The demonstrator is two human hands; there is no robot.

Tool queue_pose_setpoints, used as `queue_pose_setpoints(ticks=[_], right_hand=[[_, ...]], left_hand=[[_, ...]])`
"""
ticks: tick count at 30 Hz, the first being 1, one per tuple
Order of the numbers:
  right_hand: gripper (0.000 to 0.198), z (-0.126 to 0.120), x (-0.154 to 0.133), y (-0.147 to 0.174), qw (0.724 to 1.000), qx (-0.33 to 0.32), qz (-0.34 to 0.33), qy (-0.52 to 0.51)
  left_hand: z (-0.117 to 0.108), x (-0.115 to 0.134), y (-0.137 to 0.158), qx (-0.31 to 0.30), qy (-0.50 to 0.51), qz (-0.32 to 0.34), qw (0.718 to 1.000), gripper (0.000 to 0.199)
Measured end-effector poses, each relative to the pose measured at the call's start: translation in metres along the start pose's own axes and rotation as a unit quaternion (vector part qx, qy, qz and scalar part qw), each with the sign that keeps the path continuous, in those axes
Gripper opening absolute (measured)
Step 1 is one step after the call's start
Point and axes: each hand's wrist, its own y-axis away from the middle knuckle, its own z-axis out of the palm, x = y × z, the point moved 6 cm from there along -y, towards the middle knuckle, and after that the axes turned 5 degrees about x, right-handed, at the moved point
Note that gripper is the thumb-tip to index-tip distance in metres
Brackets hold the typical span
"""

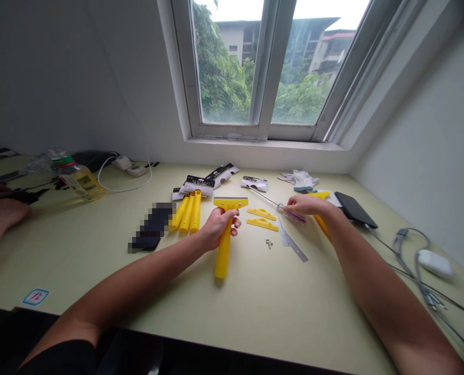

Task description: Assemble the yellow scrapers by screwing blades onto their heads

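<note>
Where the pale green counter (255, 302) meets a white wall, we see a double window (263, 62) looking onto trees and buildings; the counter runs the width of the room. Our left hand (218, 225) has its fingers wrapped round the yellow scraper (224, 245), which lies near the middle of the counter; our right hand (308, 204) pinches the screwdriver (278, 205) by its clear handle, shaft pointing away to the left. Between them lie two yellow plates (262, 219), a metal blade (292, 242) and small screws (269, 243); spare yellow handles (187, 212) sit left of the scraper. A white mouse (435, 262) and cables lie far right; another person's hand (1, 211) rests far left, beside a bottle (77, 179).
</note>
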Motion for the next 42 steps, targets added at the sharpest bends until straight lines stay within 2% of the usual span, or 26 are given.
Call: queue_pose_setpoints(ticks=[4, 6, 8, 11, 13, 16, 18, 20, 22, 24, 26, 32, 37, 42], right_hand=[[0.047, 0.011, 0.007, 0.002, 0.994, -0.096, 0.003, -0.051], [0.046, 0.003, 0.010, 0.004, 0.992, -0.093, 0.016, -0.079], [0.041, -0.017, 0.011, 0.009, 0.994, -0.033, 0.025, -0.103], [0.042, -0.060, 0.007, 0.024, 0.978, 0.122, 0.013, -0.170], [0.045, -0.087, 0.001, 0.039, 0.942, 0.232, 0.002, -0.243], [0.039, -0.115, -0.009, 0.062, 0.856, 0.335, -0.039, -0.391], [0.035, -0.127, -0.014, 0.073, 0.791, 0.361, -0.071, -0.488], [0.040, -0.135, -0.020, 0.082, 0.737, 0.366, -0.097, -0.559], [0.041, -0.140, -0.025, 0.087, 0.698, 0.361, -0.112, -0.609], [0.034, -0.140, -0.033, 0.088, 0.676, 0.348, -0.119, -0.639], [0.030, -0.137, -0.047, 0.088, 0.681, 0.330, -0.136, -0.639], [0.026, -0.119, -0.093, 0.095, 0.743, 0.316, -0.203, -0.554], [0.029, -0.108, -0.110, 0.099, 0.777, 0.301, -0.216, -0.509], [0.028, -0.106, -0.113, 0.099, 0.780, 0.283, -0.222, -0.512]], left_hand=[[0.001, -0.004, 0.002, -0.004, -0.004, -0.012, 1.000, 0.024], [0.000, -0.006, 0.003, -0.002, -0.009, -0.020, 1.000, 0.023], [-0.001, -0.007, 0.003, 0.000, -0.013, -0.023, 1.000, 0.023], [-0.003, -0.009, 0.003, 0.004, -0.013, -0.026, 1.000, 0.024], [-0.004, -0.012, 0.003, 0.004, -0.018, -0.037, 0.999, 0.024], [-0.004, -0.016, 0.002, -0.006, -0.046, -0.058, 0.997, 0.024], [-0.005, -0.018, 0.002, -0.010, -0.065, -0.063, 0.996, 0.023], [-0.006, -0.019, 0.002, -0.006, -0.078, -0.067, 0.995, 0.021], [-0.008, -0.020, 0.002, 0.000, -0.088, -0.071, 0.994, 0.018], [-0.009, -0.021, 0.003, 0.001, -0.095, -0.072, 0.993, 0.016], [-0.008, -0.021, 0.003, -0.002, -0.099, -0.070, 0.993, 0.015], [-0.006, -0.023, 0.003, -0.003, -0.112, -0.076, 0.991, 0.016], [-0.006, -0.023, 0.004, -0.006, -0.126, -0.076, 0.989, 0.015], [-0.007, -0.023, 0.004, -0.012, -0.129, -0.074, 0.989, 0.015]])
